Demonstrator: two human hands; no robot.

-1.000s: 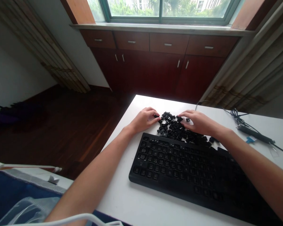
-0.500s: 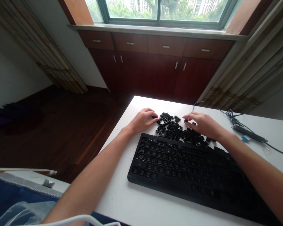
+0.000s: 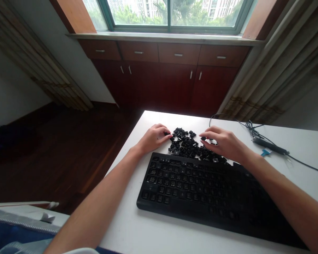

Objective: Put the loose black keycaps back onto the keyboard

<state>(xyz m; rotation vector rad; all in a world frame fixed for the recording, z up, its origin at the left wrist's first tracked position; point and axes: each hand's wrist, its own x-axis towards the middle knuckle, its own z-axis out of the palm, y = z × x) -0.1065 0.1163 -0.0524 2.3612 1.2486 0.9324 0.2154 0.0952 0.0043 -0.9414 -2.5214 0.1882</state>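
A black keyboard [image 3: 175,206] lies on the white table, with most of its key positions showing bare sockets. Behind its back edge is a loose pile of black keycaps [image 3: 187,144], several of them upside down. At the pile's left side, my left hand [image 3: 155,138] rests on the table, thumb and fingers closed around a dark keycap [image 3: 166,133]. My right hand [image 3: 224,141] is over the pile's right side, pinching a black keycap [image 3: 203,138] between thumb and fingers. My right forearm hides part of the keyboard's right end.
A coiled black cable [image 3: 251,128] lies at the back right of the white table [image 3: 124,218]. Beside it are a dark stick-like object [image 3: 270,145] and a small blue brush-like piece [image 3: 266,152]. Wooden cabinets [image 3: 145,83] stand beyond the table, under a window.
The whole view has shifted slightly, so everything sits further left. My right hand has turned a little and its fingers are lower over the pile, still pinching a keycap. My left hand stays in place.
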